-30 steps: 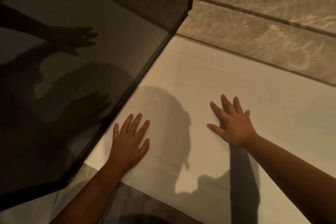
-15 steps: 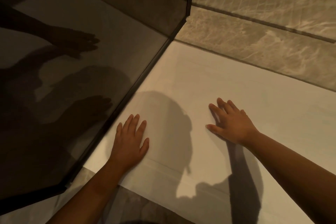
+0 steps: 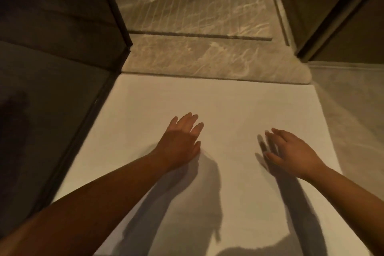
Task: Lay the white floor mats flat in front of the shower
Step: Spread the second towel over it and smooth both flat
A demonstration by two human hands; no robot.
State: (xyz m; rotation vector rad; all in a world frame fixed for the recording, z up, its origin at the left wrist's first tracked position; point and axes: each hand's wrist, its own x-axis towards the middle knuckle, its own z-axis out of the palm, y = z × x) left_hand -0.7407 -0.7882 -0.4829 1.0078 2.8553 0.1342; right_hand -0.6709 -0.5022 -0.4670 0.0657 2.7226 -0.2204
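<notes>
The white mat point(image 3: 218, 100) fills the middle and bottom of the frame, flat on the floor below the stone step point(image 3: 207, 58). The left hand point(image 3: 180, 141) and right hand point(image 3: 291, 151) are spread open above it, holding nothing. It looks soft, light and floppy. Best to pinch its edges or corners.

Motion blur smears the left hand point(image 3: 182, 141) fingertips; the white mat point(image 3: 218, 106) near edge, behind both wrists, is cut off by the frame.
</notes>
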